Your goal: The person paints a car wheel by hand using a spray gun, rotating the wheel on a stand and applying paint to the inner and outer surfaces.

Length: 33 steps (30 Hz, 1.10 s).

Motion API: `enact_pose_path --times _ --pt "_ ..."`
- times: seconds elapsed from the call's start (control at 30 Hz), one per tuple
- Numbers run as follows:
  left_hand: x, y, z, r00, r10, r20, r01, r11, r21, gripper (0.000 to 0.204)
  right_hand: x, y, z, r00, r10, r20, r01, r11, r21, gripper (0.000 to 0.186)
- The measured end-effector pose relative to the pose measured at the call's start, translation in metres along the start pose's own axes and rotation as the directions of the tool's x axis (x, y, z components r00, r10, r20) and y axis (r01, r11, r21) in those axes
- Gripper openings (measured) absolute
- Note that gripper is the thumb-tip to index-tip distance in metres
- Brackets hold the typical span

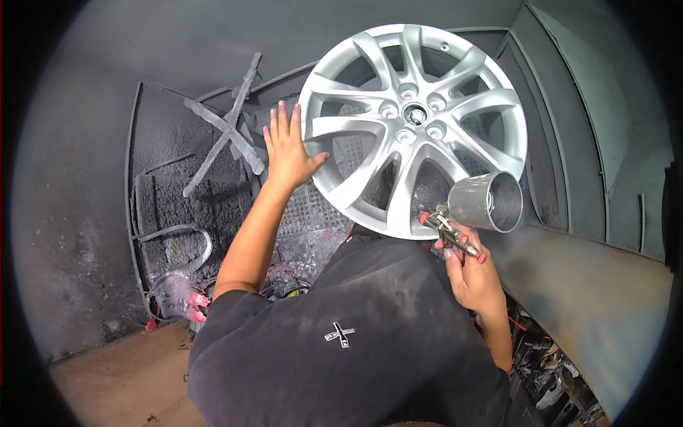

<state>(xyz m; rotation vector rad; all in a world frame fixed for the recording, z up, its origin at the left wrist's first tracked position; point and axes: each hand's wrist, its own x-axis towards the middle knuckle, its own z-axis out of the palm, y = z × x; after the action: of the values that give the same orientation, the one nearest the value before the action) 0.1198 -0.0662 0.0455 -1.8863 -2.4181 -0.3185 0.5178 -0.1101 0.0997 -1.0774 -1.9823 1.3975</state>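
Note:
A silver multi-spoke car wheel rim (393, 128) fills the upper middle of the view, its face toward me and its centre hole showing. At its left edge is my left hand (287, 151), fingers stretched and spread. The hand is beside the rim's outer edge; whether it touches cannot be made out. My right hand (466, 265) is wrapped round a spray gun (455, 238) with red knobs, below the rim's lower right. On top of the gun sits a round metal paint cup (473, 201), tilted so that its open mouth faces right.
A grey-coated metal cross-shaped stand (226, 132) stands left of the rim. A perforated grate (302, 213) lies beneath. Grey booth walls (590, 128) close in at the right. Brown board (128, 377) lies at lower left, near a hose (206, 245). Cluttered items (551, 363) sit at lower right.

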Motion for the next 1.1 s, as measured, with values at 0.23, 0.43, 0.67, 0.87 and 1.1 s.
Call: enact_pose_path --times 0.23,0.43,0.67,0.87,1.1 --pt "0.009 0.047 0.011 0.94 0.276 0.2 -0.297 0.952 0.081 0.123 0.007 0.001 -0.002 0.999 0.013 -0.03 -0.013 1.0 0.017 0.037" --pt "0.031 0.103 0.022 0.93 0.334 0.153 -0.342 0.939 0.031 0.126 0.016 0.0 -0.001 0.997 0.033 -0.063 -0.028 0.996 0.085 0.036" --pt "0.05 0.082 0.019 0.927 0.374 -0.027 -0.375 0.926 -0.041 0.115 0.016 -0.008 0.001 0.996 0.069 -0.048 -0.062 0.989 0.136 0.037" --pt "0.003 0.091 0.028 0.912 0.366 0.186 -0.355 0.931 -0.089 0.113 0.018 0.001 0.007 0.995 0.059 -0.077 -0.059 0.998 0.002 0.037" --pt "-0.039 0.059 -0.01 0.887 0.257 0.384 -0.222 0.966 -0.133 0.124 0.027 -0.005 -0.006 0.996 0.081 -0.046 -0.081 0.997 0.01 0.036"
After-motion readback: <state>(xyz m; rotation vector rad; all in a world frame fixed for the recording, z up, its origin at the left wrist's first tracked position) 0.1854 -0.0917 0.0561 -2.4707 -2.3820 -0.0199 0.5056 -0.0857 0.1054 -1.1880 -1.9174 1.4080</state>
